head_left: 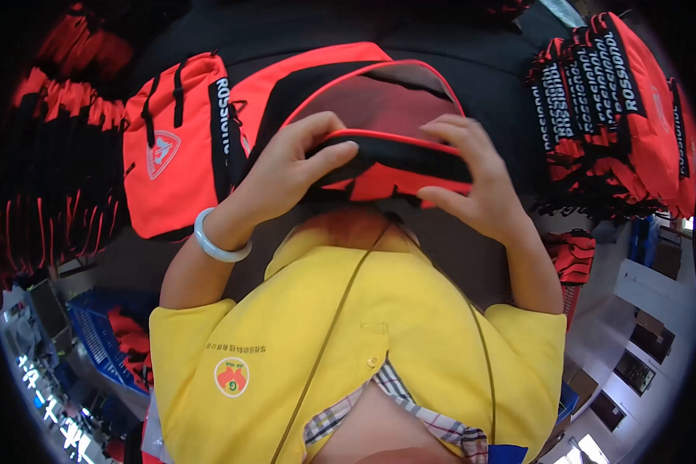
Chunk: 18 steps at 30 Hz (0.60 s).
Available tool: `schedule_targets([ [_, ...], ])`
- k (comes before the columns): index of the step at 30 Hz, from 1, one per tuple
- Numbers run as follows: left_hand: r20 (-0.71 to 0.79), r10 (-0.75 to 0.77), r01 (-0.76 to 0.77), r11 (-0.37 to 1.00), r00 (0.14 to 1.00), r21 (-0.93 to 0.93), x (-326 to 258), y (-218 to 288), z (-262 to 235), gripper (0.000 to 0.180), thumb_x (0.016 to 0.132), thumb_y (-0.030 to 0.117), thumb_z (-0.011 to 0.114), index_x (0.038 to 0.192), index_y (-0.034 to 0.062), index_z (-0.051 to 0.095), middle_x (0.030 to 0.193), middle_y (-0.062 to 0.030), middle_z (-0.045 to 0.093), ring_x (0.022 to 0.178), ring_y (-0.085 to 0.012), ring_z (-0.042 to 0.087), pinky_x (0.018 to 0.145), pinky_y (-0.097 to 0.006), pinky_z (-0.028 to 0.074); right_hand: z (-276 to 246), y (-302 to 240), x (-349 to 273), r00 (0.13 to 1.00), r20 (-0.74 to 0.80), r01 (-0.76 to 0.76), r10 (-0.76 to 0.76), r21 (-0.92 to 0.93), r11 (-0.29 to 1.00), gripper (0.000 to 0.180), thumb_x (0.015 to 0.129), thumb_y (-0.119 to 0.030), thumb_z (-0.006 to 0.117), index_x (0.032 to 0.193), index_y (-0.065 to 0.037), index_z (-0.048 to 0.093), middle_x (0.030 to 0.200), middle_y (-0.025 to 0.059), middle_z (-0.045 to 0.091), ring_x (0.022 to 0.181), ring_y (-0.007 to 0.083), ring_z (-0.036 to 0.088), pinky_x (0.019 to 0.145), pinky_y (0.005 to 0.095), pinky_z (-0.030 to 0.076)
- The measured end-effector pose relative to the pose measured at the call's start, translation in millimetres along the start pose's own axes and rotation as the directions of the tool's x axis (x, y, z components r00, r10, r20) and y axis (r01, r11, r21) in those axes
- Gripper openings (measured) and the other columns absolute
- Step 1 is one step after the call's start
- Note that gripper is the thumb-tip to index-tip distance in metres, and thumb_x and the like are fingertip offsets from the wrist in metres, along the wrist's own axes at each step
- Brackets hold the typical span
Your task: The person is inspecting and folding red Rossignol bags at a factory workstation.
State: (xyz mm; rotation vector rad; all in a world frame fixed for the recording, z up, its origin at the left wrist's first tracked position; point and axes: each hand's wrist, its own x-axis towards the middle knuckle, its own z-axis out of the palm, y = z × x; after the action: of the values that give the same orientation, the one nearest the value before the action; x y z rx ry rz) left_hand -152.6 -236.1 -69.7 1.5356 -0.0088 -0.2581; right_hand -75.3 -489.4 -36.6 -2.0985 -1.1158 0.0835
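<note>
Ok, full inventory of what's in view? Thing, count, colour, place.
Bag with mesh panel: 1, red and black, front centre, between the hands
Flat bag: 1, red with black straps, left of centre
Fabric piece: 1, red, behind the mesh bag, partly hidden
Right stack of bags: too overlapped to count, red and black, upper right
Left pile: too overlapped to count, red and black, far left
Table: 1, dark, under the bags
Crate: blue, lower left
Bangle: 1, pale blue, left wrist
Shirt: 1, yellow, on the wearer
Left hand: 1, bare, on the mesh bag's left
Right hand: 1, bare, at its right end
</note>
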Motion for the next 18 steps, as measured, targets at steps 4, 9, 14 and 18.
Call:
schedule_targets([
  [4,0.103,-0.096,0.116,0.972,0.99,-0.203,-13.0,18.7,4.3,0.018,0.096,0.019,0.057,0.088,0.004,0.054,0.076,0.0068,0.051,0.07,0.0004,0.045,0.061,-0.017,0.039,13.7,25.2,-0.6,0.763,0.61,-0.617,0.215,0.588,0.523,0.025,0.085,-0.011,0.068,0.106,0.0,0.059,0.094,0.0035,0.063,0.088,0.0096,0.059,0.08,0.0239,0.046],
  [9,0.131,-0.158,0.185,0.956,0.979,-0.229,-22.8,19.8,-0.4,0.024,0.101,0.024,0.049,0.085,0.007,0.053,0.078,0.0092,0.05,0.07,0.0034,0.043,0.063,-0.014,0.038,25.2,37.2,8.0,0.709,0.705,-0.644,-0.014,0.656,0.395,0.02,0.095,-0.018,0.057,0.101,0.0,0.062,0.086,-0.005,0.06,0.079,0.0012,0.052,0.073,0.0183,0.045],
  [14,0.092,-0.2,0.218,0.93,0.976,-0.295,-29.6,31.2,3.3,0.023,0.1,0.024,0.049,0.085,0.0072,0.053,0.078,0.0088,0.052,0.07,0.0033,0.045,0.063,-0.015,0.039,13.2,36.5,23.1,0.617,0.784,-0.671,-0.075,0.573,0.471,0.02,0.096,-0.02,0.055,0.097,-0.001,0.062,0.082,-0.0065,0.057,0.077,0.0008,0.049,0.071,0.0178,0.042],
  [18,0.147,-0.185,0.226,0.907,0.972,-0.355,-31.9,31.3,-6.4,0.022,0.099,0.024,0.052,0.091,0.0049,0.059,0.083,0.0081,0.057,0.075,0.0023,0.049,0.067,-0.015,0.042,2.8,30.4,24.1,0.697,0.717,-0.594,-0.013,0.588,0.548,0.021,0.097,-0.02,0.054,0.093,0.0,0.061,0.078,-0.0068,0.054,0.075,0.0011,0.045,0.068,0.0182,0.04],
])
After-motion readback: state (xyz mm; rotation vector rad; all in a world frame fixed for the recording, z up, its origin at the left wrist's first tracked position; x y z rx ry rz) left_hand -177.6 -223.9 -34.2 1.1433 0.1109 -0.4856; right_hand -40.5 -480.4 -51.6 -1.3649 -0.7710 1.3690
